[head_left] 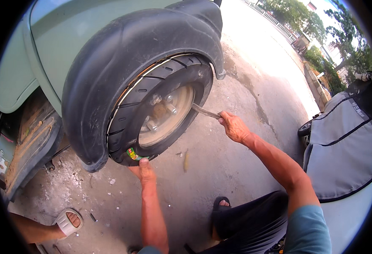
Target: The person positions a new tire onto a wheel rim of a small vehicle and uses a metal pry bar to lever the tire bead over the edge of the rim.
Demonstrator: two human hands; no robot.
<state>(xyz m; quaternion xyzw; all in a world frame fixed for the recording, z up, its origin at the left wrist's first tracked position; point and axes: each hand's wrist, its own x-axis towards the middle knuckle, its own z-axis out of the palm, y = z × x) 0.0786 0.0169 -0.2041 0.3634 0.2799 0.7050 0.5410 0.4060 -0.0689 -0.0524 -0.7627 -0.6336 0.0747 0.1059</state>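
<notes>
Centre frame, the black tyre (131, 127) I touch, green-and-yellow sticker low on its sidewall, sits around a dusty beige rim (169, 130); my flat metal bar (207, 112) slants to the rim's right edge.

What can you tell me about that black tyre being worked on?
The black tyre, rubber by its look, has a grooved tread and a smooth, dusty sidewall bearing a small multicoloured sticker. It stands tilted under the dark fender, encircling a pale, dirty rim. The metal lever in the right hand meets the tyre's inner edge, while the left hand touches the lower sidewall near the sticker. Whether it is fully seated is unclear.
</notes>
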